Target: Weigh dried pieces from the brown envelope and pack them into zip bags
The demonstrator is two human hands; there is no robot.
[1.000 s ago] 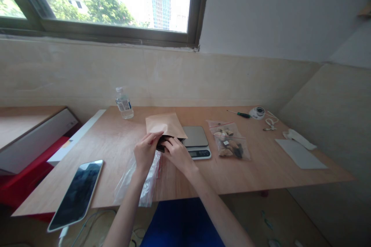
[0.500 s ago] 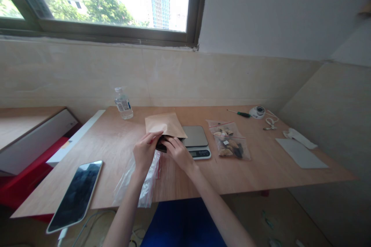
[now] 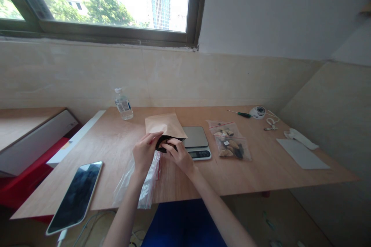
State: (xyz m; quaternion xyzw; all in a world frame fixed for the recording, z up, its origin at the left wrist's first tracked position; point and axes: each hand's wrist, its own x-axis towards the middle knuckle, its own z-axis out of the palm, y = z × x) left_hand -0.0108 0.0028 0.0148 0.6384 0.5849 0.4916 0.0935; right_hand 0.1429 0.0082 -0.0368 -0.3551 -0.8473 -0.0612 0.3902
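A brown kraft paper bag (image 3: 162,122) lies on the table with its dark mouth facing me. My left hand (image 3: 144,152) pinches the bag's near left edge and holds the mouth apart. The fingers of my right hand (image 3: 180,157) are bent together inside the opening; what lies between their tips is too dark and small to make out. Just right of the bag is a white kitchen scale (image 3: 197,137) with a metal plate, its left part covered by the bag. Below my left hand, clear zip bags (image 3: 147,187) lie flat at the table's front edge.
Zip bags of brownish dried pieces (image 3: 232,146) rest right of the scale. A phone (image 3: 77,197) with a cable lies at front left, a water bottle (image 3: 124,104) stands behind. Toward the right are a screwdriver (image 3: 243,114), a white camera (image 3: 257,112) and a white sheet (image 3: 303,153).
My right hand has shifted slightly down, its fingers more bent, and the bag's dark mouth shows wider. My left hand and the bag have stayed in place.
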